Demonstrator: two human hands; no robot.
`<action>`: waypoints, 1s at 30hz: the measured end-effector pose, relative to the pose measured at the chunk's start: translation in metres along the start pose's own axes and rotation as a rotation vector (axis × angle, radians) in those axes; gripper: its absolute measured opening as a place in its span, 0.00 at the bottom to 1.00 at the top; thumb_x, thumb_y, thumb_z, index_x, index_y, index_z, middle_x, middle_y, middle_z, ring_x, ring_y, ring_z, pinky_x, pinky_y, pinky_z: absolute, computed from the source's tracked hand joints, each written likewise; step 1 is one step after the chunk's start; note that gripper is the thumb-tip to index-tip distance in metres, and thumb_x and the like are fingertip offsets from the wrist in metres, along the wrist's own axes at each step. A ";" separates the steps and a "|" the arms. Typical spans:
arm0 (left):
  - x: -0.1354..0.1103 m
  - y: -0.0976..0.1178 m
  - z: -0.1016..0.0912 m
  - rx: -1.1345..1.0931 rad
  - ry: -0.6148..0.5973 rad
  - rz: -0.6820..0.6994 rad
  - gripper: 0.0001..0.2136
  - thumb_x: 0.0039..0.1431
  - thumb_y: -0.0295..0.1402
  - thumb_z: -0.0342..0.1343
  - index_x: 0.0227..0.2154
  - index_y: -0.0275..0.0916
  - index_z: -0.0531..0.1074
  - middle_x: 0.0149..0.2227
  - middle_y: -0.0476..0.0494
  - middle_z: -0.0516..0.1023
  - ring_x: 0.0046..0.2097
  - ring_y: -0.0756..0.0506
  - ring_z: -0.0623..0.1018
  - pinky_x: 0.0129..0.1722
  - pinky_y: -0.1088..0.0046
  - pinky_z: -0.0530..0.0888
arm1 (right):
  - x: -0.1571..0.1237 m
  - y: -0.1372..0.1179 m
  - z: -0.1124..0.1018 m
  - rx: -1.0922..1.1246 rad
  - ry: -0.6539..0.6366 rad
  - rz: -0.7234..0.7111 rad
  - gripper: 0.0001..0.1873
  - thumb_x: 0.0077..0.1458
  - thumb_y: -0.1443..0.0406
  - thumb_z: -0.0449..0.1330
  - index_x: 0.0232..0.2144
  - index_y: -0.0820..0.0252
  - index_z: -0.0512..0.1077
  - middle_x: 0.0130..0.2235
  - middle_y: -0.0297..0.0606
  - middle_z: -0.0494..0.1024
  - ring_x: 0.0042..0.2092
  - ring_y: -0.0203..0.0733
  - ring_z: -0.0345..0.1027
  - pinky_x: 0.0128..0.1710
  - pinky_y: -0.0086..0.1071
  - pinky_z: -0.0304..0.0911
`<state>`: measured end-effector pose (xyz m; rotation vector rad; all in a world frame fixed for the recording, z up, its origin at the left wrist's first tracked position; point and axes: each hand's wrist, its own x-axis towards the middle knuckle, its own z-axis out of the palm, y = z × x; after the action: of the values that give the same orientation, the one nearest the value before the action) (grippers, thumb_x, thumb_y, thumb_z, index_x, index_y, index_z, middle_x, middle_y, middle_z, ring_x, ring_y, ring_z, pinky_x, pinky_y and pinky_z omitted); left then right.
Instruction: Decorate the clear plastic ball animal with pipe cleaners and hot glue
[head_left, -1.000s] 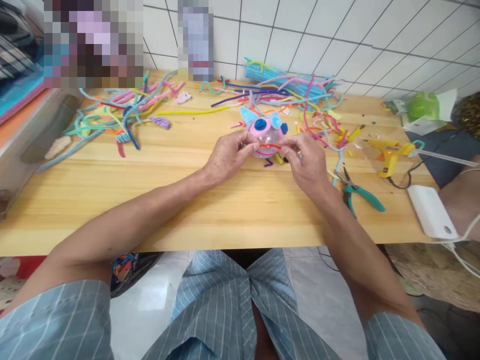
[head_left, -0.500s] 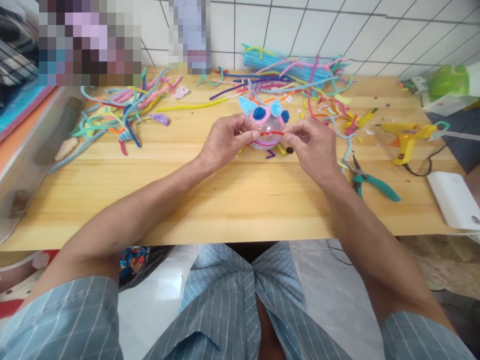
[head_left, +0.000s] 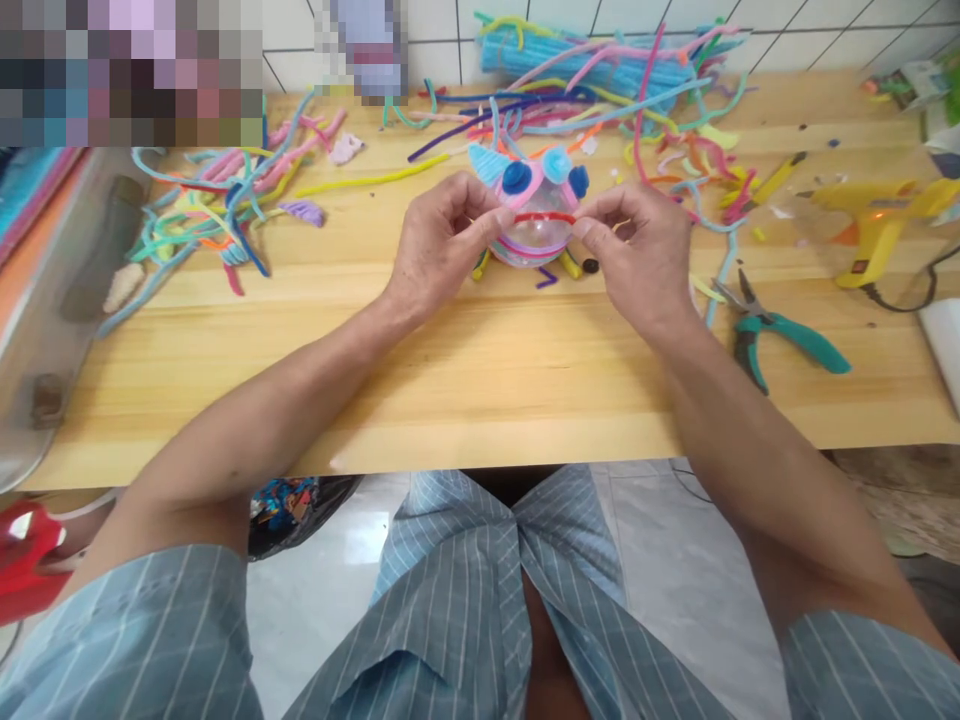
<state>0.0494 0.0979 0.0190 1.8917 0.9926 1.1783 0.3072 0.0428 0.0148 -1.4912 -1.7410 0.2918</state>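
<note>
The light wooden table carries many loose pipe cleaners of mixed colours at its back left, a blue bundle of them near the wall, a clear ball figure in the middle, teal-handled pliers at the right and a yellow glue gun behind them

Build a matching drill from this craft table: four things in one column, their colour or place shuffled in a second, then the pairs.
1. short red pipe cleaner
2. pliers
3. glue gun
4. bundle of blue pipe cleaners

A. at the back edge of the table
B. yellow, at the far right
C. pinched between the left hand and the right hand
D. teal handles, lying to the right of the right hand

Pairs: 1-C, 2-D, 3-B, 4-A
</note>
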 end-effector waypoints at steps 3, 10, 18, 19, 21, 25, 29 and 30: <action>0.001 -0.015 -0.006 0.005 -0.006 0.008 0.23 0.76 0.62 0.63 0.36 0.50 0.74 0.37 0.48 0.79 0.40 0.44 0.73 0.41 0.57 0.73 | 0.001 -0.003 -0.003 0.012 0.015 0.001 0.16 0.79 0.45 0.64 0.46 0.46 0.81 0.45 0.38 0.90 0.49 0.52 0.78 0.55 0.51 0.75; -0.012 -0.023 -0.001 -0.016 0.050 -0.138 0.26 0.77 0.68 0.54 0.53 0.50 0.73 0.57 0.44 0.81 0.57 0.40 0.77 0.53 0.59 0.80 | -0.006 -0.016 -0.013 -0.049 0.086 -0.068 0.10 0.78 0.52 0.65 0.39 0.39 0.80 0.45 0.36 0.89 0.47 0.57 0.80 0.51 0.58 0.77; -0.009 -0.046 0.023 -0.153 -0.036 -0.155 0.47 0.59 0.59 0.80 0.72 0.50 0.62 0.74 0.31 0.73 0.81 0.28 0.69 0.70 0.50 0.79 | -0.013 -0.006 -0.016 -0.053 0.129 -0.156 0.05 0.77 0.57 0.66 0.43 0.43 0.80 0.46 0.41 0.88 0.52 0.57 0.79 0.57 0.57 0.74; -0.006 -0.047 0.027 -0.160 -0.043 -0.143 0.48 0.59 0.58 0.81 0.73 0.50 0.62 0.73 0.31 0.73 0.82 0.28 0.68 0.71 0.48 0.79 | -0.013 -0.006 -0.016 -0.054 0.149 -0.172 0.06 0.76 0.58 0.67 0.41 0.44 0.80 0.45 0.41 0.88 0.50 0.56 0.80 0.55 0.55 0.75; -0.002 -0.046 0.035 -0.159 -0.060 -0.121 0.46 0.62 0.57 0.79 0.73 0.49 0.62 0.73 0.33 0.73 0.83 0.28 0.68 0.72 0.45 0.78 | -0.012 -0.006 -0.017 -0.066 0.190 -0.202 0.07 0.74 0.61 0.68 0.38 0.47 0.79 0.42 0.41 0.87 0.47 0.55 0.81 0.52 0.53 0.75; 0.005 -0.035 0.041 -0.161 -0.078 -0.085 0.43 0.65 0.57 0.77 0.73 0.48 0.64 0.73 0.35 0.72 0.83 0.28 0.67 0.72 0.43 0.78 | -0.013 -0.008 -0.020 -0.113 0.193 -0.238 0.07 0.75 0.59 0.68 0.39 0.46 0.80 0.42 0.42 0.86 0.48 0.58 0.80 0.55 0.57 0.73; 0.004 -0.021 0.034 -0.181 -0.108 -0.077 0.45 0.57 0.53 0.84 0.71 0.49 0.67 0.73 0.34 0.76 0.82 0.31 0.69 0.74 0.46 0.78 | -0.015 -0.009 -0.021 -0.149 0.199 -0.287 0.07 0.77 0.56 0.66 0.42 0.45 0.81 0.43 0.43 0.86 0.50 0.61 0.80 0.58 0.62 0.73; 0.003 -0.018 0.031 -0.177 -0.119 -0.086 0.45 0.56 0.53 0.84 0.70 0.49 0.68 0.72 0.34 0.77 0.81 0.31 0.70 0.74 0.47 0.78 | -0.016 -0.010 -0.021 -0.163 0.209 -0.300 0.07 0.77 0.57 0.65 0.42 0.44 0.81 0.43 0.42 0.86 0.49 0.61 0.80 0.57 0.62 0.73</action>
<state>0.0746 0.1045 -0.0063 1.7411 0.8672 1.0546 0.3143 0.0187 0.0285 -1.2957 -1.8186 -0.1593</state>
